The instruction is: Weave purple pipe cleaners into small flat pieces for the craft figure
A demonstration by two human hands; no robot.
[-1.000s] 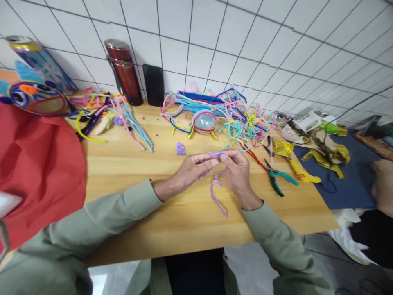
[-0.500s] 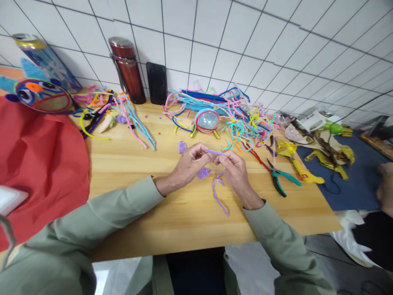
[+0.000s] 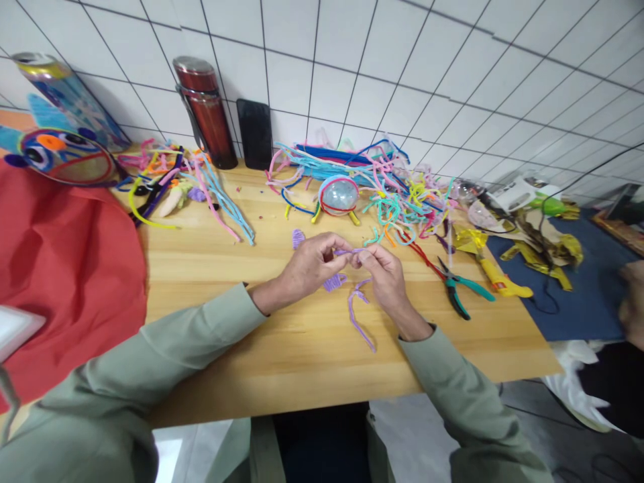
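Between my fingertips, over the middle of the wooden table, runs a short purple pipe cleaner [image 3: 351,251]. My left hand [image 3: 314,265] pinches its left part, and my right hand [image 3: 383,272] grips it at the right. A flat purple coiled piece [image 3: 335,282] lies under my left hand, partly covered by it. Another purple coiled piece [image 3: 298,238] rests just beyond that hand. Below my right hand, a bent purple pipe cleaner [image 3: 358,318] trails toward the table's front.
Behind my hands sit a clear ball with red trim [image 3: 339,196] and a heap of coloured pipe cleaners [image 3: 342,161]. Pliers [image 3: 460,288] and a yellow glue gun [image 3: 503,278] lie right. A red flask [image 3: 204,111] and a phone [image 3: 254,134] stand by the wall; red cloth [image 3: 75,268] covers the left.
My left fingers have shifted slightly along the purple pipe cleaner, toward my right hand, and curl over it more. My right hand stays almost where it was.
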